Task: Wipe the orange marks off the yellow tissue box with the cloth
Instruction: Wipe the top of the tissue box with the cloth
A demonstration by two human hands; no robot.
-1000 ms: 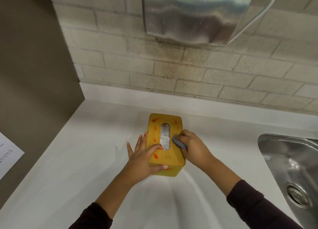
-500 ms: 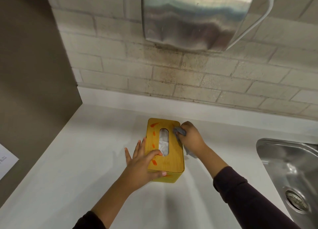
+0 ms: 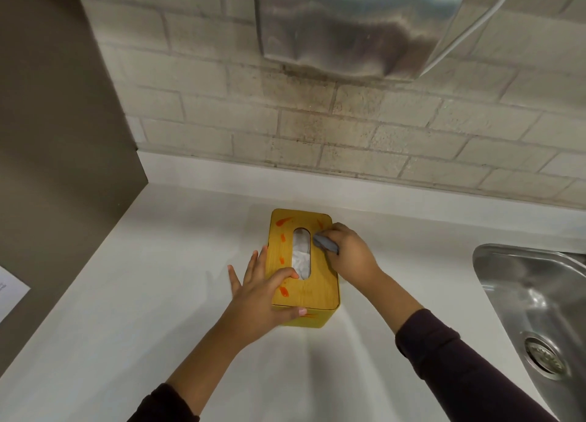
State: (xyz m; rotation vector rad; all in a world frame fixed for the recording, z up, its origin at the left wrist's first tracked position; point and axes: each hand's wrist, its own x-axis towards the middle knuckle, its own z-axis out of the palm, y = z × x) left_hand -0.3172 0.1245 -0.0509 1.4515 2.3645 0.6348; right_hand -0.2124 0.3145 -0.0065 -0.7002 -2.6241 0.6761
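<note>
Several orange marks point(image 3: 281, 221) show on the yellow tissue box point(image 3: 320, 290) — mostly left of its slot. Left hand point(image 3: 258, 298) lies spread, steadying the box on the surface point(image 3: 152, 294). Right hand point(image 3: 350, 256) pinches the cloth point(image 3: 325, 243) against the lid's right edge.

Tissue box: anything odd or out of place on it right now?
Yes. Orange marks streak the tissue box lid left of the slot, with more on its near side. The right hand presses the cloth right of the slot; the left hand steadies it.
</note>
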